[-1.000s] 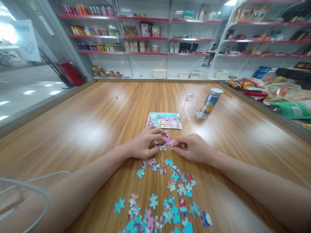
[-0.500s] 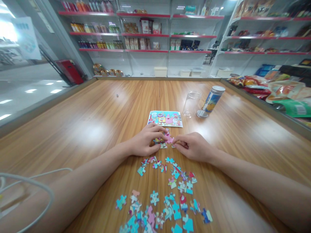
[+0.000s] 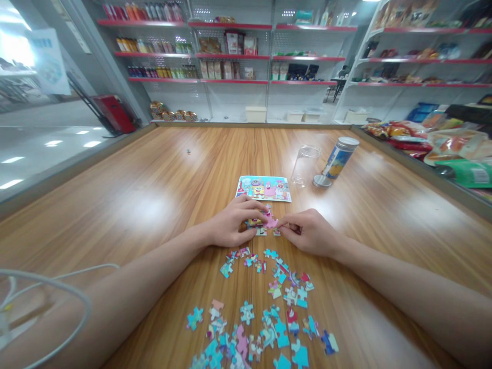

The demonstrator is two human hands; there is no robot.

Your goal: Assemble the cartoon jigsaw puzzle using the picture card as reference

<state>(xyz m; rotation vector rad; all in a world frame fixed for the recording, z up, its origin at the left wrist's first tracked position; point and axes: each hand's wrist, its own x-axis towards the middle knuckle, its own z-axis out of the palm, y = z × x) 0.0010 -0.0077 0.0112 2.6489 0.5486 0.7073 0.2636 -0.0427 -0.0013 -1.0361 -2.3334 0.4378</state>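
A small joined patch of jigsaw puzzle (image 3: pixel 270 220), pink and yellow, lies on the wooden table just below a printed picture card (image 3: pixel 265 188). My left hand (image 3: pixel 235 221) rests over the patch's left side with its fingers spread, hiding part of it. At the lower right edge of the patch, my right hand (image 3: pixel 307 231) pinches a small puzzle piece (image 3: pixel 277 232) between thumb and forefinger. Several loose puzzle pieces (image 3: pixel 281 333), mostly light blue, are scattered closer to me, between my forearms.
Beyond the card stand a clear jar (image 3: pixel 305 165) and a blue canister (image 3: pixel 341 158), with a silver lid (image 3: pixel 322 181) beside them. A white cable (image 3: pixel 57 287) loops at the lower left. Snack bags (image 3: pixel 453 143) are heaped past the table's right edge. Stocked shelves (image 3: pixel 230 55) line the back.
The view has shifted slightly. Both hands keep almost the same place at the patch, and the small piece by my right fingertips shows a little more.
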